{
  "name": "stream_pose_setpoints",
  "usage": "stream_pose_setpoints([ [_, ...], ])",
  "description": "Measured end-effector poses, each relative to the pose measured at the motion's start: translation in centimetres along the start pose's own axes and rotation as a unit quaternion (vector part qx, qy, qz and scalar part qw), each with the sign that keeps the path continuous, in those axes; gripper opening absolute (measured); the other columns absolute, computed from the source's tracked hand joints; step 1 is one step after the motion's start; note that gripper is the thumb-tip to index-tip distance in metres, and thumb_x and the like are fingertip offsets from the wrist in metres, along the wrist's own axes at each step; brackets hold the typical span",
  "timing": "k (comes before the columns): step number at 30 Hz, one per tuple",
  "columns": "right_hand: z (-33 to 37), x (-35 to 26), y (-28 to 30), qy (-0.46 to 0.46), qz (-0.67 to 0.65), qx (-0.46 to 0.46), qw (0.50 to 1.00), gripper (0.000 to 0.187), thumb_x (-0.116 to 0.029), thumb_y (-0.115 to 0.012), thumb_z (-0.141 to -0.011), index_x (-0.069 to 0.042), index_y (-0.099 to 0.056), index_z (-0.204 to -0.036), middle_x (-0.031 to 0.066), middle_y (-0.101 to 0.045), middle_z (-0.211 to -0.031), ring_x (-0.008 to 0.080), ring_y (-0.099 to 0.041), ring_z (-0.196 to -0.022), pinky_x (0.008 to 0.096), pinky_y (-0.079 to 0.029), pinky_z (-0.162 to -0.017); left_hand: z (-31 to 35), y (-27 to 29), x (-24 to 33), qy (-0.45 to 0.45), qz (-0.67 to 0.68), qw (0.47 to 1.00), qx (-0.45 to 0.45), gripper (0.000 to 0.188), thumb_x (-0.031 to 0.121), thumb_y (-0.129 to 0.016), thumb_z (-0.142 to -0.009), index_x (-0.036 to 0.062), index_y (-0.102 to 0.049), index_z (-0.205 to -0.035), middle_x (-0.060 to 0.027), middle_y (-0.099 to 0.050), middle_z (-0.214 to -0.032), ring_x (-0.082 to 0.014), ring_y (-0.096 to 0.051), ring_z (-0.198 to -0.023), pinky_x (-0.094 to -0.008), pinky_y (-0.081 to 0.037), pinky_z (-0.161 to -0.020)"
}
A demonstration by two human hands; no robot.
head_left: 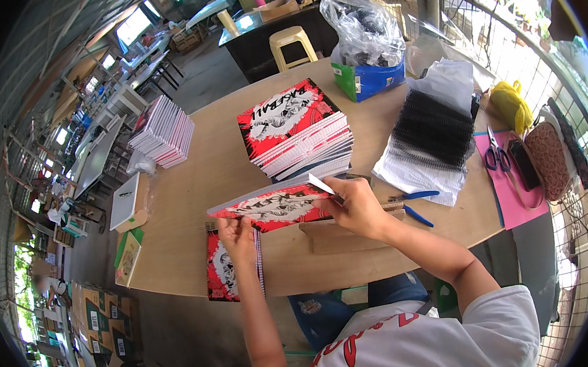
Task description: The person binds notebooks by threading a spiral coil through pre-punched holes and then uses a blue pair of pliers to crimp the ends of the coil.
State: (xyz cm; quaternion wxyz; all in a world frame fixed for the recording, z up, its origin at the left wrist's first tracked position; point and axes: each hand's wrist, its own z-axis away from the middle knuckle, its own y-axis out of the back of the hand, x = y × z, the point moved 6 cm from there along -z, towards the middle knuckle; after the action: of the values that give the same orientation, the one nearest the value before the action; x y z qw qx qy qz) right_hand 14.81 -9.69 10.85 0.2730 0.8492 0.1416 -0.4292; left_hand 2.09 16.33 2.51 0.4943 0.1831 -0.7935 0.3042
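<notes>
A red notebook [279, 208] with a black-and-white drawing on its cover is tilted up between my two hands. My left hand [238, 240] grips its near left edge. My right hand [356, 208] pinches its right end, where a white page corner lifts. Just beyond stands a tall stack of similar red-covered books [289, 119]. Below my left hand lies a wire-bound red notebook [219, 267] near the table's front edge. A wooden block [345, 234] sits under my right hand. Beside it are blue-handled pliers [419, 194] and a second blue handle [419, 217].
Black binding coils [430, 129] lie on white plastic at the right. Behind them stands a blue-green box [372, 79] with a plastic bag. Scissors [496, 152] rest on pink card [514, 212]. Another book stack [164, 132] and a white tray [126, 202] line the left edge.
</notes>
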Motion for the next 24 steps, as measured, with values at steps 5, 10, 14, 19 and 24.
stream_pose_setpoints([
  [5, 3.9, 1.6, 3.8, 0.023, 0.139, -0.003, 0.990, 0.023, -0.014, -0.073, -0.088, -0.002, -0.069, -0.107, 0.0209, -0.069, -0.093, 0.0378, -0.066, -0.092, 0.0396, -0.053, -0.074, 3.4, -3.9, -3.0, -0.047, -0.112, 0.990, -0.077, 0.054, 0.006, -0.063, -0.100, 0.0041, -0.038, -0.149, -0.0151, -0.059, -0.139, -0.0204, -0.061, -0.119, -0.0336, -0.048, -0.102],
  [10, 10.0, 7.3, 6.5, -0.144, -0.089, 0.018, 0.985, 0.055, -0.012, -0.071, -0.092, 0.000, -0.049, -0.141, 0.0182, -0.051, -0.143, 0.0328, -0.051, -0.130, 0.0389, -0.042, -0.106, 7.3, -8.4, -5.7, -0.041, -0.041, 0.987, -0.150, 0.061, 0.039, -0.049, -0.107, 0.0036, -0.027, -0.151, -0.0218, -0.029, -0.162, -0.0305, -0.038, -0.144, -0.0422, -0.028, -0.119],
  [14, 12.5, 8.7, 4.1, -0.118, -0.145, 0.143, 0.972, 0.071, -0.005, -0.068, -0.095, -0.002, -0.029, -0.155, 0.0145, -0.045, -0.148, 0.0228, -0.041, -0.138, 0.0348, -0.034, -0.115, 8.7, -9.1, -5.6, -0.046, -0.074, 0.988, -0.127, 0.078, 0.057, -0.036, -0.106, 0.0016, -0.017, -0.158, -0.0205, -0.009, -0.169, -0.0287, -0.021, -0.153, -0.0437, -0.015, -0.124],
  [19, 13.2, 11.1, 3.8, -0.120, -0.188, 0.101, 0.970, 0.061, -0.012, -0.072, -0.095, -0.002, -0.042, -0.147, 0.0117, -0.055, -0.134, 0.0209, -0.048, -0.130, 0.0342, -0.039, -0.110, 9.8, -20.2, 4.9, -0.279, -0.517, 0.798, -0.137, 0.066, 0.041, -0.057, -0.101, 0.0126, -0.031, -0.155, -0.0185, -0.026, -0.160, -0.0310, -0.028, -0.148, -0.0530, -0.017, -0.120],
  [24, 7.4, 10.3, 12.6, -0.039, 0.169, 0.104, 0.979, 0.030, -0.017, -0.075, -0.089, 0.000, -0.065, -0.112, 0.0130, -0.059, -0.119, 0.0284, -0.057, -0.111, 0.0396, -0.045, -0.095, 8.6, -23.9, 3.1, -0.291, -0.486, 0.782, -0.259, 0.021, 0.008, -0.069, -0.089, 0.0130, -0.072, -0.110, -0.0009, -0.070, -0.099, -0.0201, -0.067, -0.096, -0.0462, -0.040, -0.102],
])
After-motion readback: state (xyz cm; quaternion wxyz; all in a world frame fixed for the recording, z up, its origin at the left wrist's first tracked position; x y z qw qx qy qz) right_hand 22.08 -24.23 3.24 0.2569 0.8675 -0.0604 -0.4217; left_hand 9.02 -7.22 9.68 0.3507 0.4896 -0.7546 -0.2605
